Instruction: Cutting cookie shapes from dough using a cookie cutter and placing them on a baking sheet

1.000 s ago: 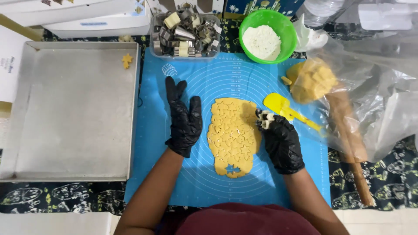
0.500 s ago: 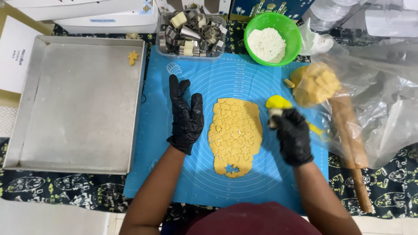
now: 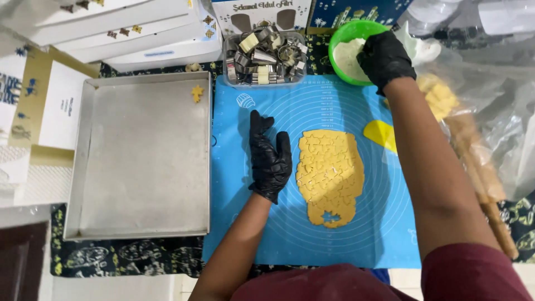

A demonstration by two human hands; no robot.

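My left hand (image 3: 270, 159), in a black glove, lies flat and open on the blue silicone mat (image 3: 384, 234), just left of the rolled yellow dough sheet (image 3: 329, 173). The dough is marked with several star cuts and has one star-shaped hole near its lower end. My right hand (image 3: 384, 56), also gloved, reaches into the green bowl of flour (image 3: 341, 39) at the far edge with its fingers curled down. The small metal cookie cutter it held a moment ago is hidden under those fingers.
A metal baking tray (image 3: 83, 150) sits left of the mat with one dough star (image 3: 197, 92) in its far corner. A clear tub of metal cutters (image 3: 264, 56) stands behind the mat. A yellow scraper (image 3: 380, 134), a rolling pin (image 3: 485, 184) and bagged dough (image 3: 440, 95) lie to the right.
My right hand lifted off the dough's right edge with the cutter and moved away from me into the green flour bowl. The left hand stayed flat on the mat.
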